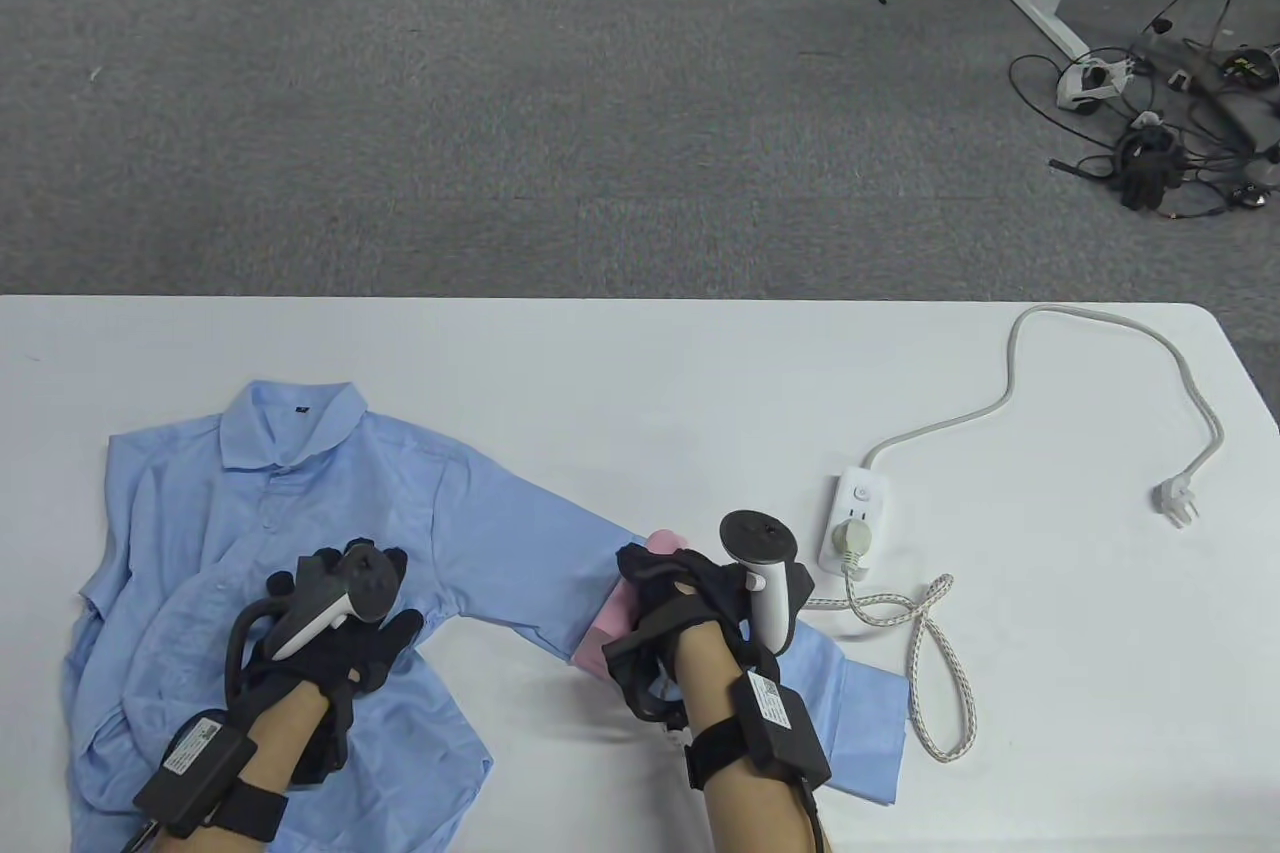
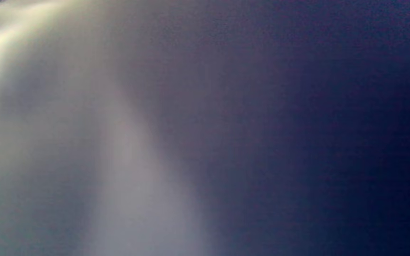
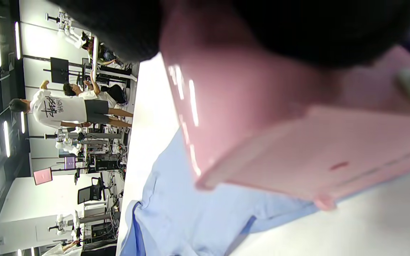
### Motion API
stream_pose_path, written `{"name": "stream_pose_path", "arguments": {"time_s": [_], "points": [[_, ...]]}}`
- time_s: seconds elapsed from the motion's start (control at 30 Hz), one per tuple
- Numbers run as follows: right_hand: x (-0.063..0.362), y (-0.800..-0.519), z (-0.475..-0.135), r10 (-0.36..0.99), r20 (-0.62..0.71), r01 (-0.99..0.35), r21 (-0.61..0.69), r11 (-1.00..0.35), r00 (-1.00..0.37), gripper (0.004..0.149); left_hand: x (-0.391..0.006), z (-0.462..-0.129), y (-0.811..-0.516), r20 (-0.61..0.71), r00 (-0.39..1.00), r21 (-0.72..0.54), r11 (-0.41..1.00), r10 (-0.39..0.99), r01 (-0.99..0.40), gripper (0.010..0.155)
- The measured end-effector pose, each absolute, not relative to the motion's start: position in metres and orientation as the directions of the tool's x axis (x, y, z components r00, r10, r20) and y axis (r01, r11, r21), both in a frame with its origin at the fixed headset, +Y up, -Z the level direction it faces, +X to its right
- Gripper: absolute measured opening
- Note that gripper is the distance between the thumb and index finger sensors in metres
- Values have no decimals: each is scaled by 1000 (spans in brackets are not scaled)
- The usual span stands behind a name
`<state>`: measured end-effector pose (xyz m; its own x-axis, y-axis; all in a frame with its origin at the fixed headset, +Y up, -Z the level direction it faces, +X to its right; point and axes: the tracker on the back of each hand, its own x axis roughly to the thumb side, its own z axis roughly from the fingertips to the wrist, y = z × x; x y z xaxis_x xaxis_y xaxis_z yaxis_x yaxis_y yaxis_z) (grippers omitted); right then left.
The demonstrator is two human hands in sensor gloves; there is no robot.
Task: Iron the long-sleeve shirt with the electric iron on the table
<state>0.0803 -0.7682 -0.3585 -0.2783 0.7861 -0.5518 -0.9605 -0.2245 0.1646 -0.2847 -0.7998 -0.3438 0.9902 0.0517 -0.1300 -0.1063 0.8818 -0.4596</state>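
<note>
A light blue long-sleeve shirt (image 1: 330,513) lies on the white table (image 1: 640,373), collar toward the far edge, one sleeve stretched out to the right. My left hand (image 1: 345,613) rests flat on the shirt's lower front, fingers spread. My right hand (image 1: 690,593) grips the handle of a pink electric iron (image 1: 615,618) that sits on the stretched sleeve. In the right wrist view the iron (image 3: 279,135) fills the frame over the shirt (image 3: 183,213). The left wrist view shows only a blur.
A white power strip (image 1: 855,518) lies right of my right hand with the iron's plug in it. The iron's braided cord (image 1: 935,653) loops beside the sleeve cuff. The strip's own cable and plug (image 1: 1175,498) lie unplugged at the right.
</note>
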Motion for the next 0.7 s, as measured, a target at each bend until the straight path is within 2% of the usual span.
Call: {"name": "stream_pose_path", "arguments": {"time_s": [0.13, 0.33, 0.4, 0.47, 0.7], "points": [[85, -768, -357, 784, -554, -960, 162, -227, -279, 63, -281, -366, -788, -168, 979, -426, 887, 118, -181, 74], [89, -766, -355, 783, -554, -959, 156, -236, -283, 63, -276, -388, -805, -160, 985, -538, 831, 65, -142, 73], [93, -766, -354, 783, -555, -959, 153, -237, -282, 63, -278, -386, -812, -159, 987, -558, 823, 17, -104, 75], [99, -766, -352, 785, -557, -962, 134, -238, -272, 63, -282, -381, -813, -166, 986, -484, 870, 9, -89, 77], [116, -764, -342, 779, -563, -958, 102, -267, -277, 63, -288, -373, -813, -194, 981, -485, 869, -4, -93, 77]]}}
